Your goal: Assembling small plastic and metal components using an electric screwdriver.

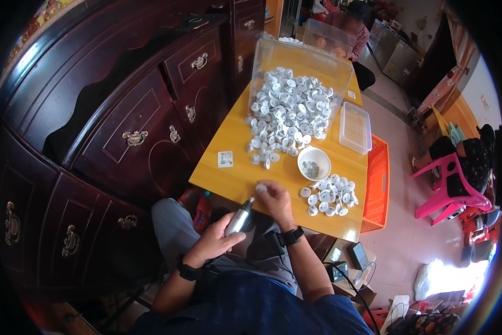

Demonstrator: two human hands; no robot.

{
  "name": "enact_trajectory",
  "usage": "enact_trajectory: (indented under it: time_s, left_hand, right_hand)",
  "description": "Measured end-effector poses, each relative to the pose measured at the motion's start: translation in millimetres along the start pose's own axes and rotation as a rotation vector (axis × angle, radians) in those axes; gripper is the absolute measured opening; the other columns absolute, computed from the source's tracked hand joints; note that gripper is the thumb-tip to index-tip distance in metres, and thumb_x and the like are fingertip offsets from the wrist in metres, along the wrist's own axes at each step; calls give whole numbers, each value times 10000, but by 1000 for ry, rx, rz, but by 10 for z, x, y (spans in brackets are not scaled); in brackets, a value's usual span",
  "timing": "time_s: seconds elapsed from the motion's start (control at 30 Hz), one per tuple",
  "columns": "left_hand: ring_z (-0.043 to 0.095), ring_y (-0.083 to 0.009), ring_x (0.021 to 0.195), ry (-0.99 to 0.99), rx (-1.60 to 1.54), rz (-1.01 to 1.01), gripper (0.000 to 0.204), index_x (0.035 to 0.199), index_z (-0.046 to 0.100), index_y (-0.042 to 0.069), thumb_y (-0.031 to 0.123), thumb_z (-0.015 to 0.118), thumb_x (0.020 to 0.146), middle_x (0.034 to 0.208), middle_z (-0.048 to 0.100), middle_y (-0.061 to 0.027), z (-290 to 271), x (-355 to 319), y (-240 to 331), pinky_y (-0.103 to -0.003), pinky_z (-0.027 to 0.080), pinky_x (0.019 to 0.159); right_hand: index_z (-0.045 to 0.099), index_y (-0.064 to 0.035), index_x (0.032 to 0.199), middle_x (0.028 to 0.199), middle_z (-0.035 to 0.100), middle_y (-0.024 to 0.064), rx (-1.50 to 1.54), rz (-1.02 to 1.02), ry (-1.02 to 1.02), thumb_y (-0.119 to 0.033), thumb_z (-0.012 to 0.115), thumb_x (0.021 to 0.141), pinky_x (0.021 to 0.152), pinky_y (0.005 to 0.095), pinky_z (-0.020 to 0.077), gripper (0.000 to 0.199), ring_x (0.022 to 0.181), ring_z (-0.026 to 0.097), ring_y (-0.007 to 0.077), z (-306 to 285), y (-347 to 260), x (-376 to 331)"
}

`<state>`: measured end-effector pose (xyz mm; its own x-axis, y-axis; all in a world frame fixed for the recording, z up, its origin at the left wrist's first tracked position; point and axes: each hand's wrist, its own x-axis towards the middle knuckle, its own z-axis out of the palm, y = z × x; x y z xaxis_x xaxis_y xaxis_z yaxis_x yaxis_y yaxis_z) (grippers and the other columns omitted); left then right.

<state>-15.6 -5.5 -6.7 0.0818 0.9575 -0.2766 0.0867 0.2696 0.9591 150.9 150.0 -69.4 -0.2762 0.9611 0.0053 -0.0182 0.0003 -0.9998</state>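
Note:
My left hand (217, 241) is wrapped round a silver and black electric screwdriver (239, 219), its tip pointing up and away from me. Just beyond that tip, at the near edge of the yellow table (224, 180), my right hand (279, 204) pinches a small round white plastic part (260, 189). The tip is close to the part; contact cannot be made out. To the right stands a white bowl (316, 152) with small metal pieces, likely screws, at its bottom. Beside it lies a group of similar white parts (330, 195).
A large clear bin (295, 54) lies beyond, a heap of white parts (290, 106) spilling from it. Right of it are a clear tray (355, 131) and an orange crate (378, 184). Dark cabinets (122, 134) line the left. Another person (346, 30) sits at the far end.

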Motion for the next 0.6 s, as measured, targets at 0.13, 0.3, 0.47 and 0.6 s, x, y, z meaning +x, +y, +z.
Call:
enact_trajectory:
  time_s: [0.13,0.3,0.47,0.6]
  left_hand:
    - [535,-55,587,6,-4,-16,575,1411,445,34,215,719,939,873,575,-7,2,-2,16,-218,463,513]
    - [536,-55,589,5,20,-10,578,1411,445,34,225,719,940,875,574,-10,-12,5,17,-218,464,514]
    - [536,-55,591,-1,23,-14,575,1411,446,35,220,718,940,882,575,-12,-21,7,7,-219,467,517]
    - [536,-55,596,-6,18,-18,564,1406,449,37,205,717,939,888,575,-11,-18,17,8,-220,465,518]
  right_hand:
    - [721,-8,1085,769,635,-67,6,-17,15,-91,728,916,603,181,438,188,666,517,1,1,-18,-17]
    - [732,-12,1053,769,629,-62,-62,-44,34,-96,738,906,608,189,447,170,665,514,7,10,-11,-25]
    - [748,-24,1028,764,613,-55,-105,-48,52,-98,757,880,609,204,456,165,659,506,21,4,24,-13]
    - [751,-29,1029,785,619,-45,-101,-63,56,-91,756,873,612,210,460,168,661,508,27,6,67,-5]
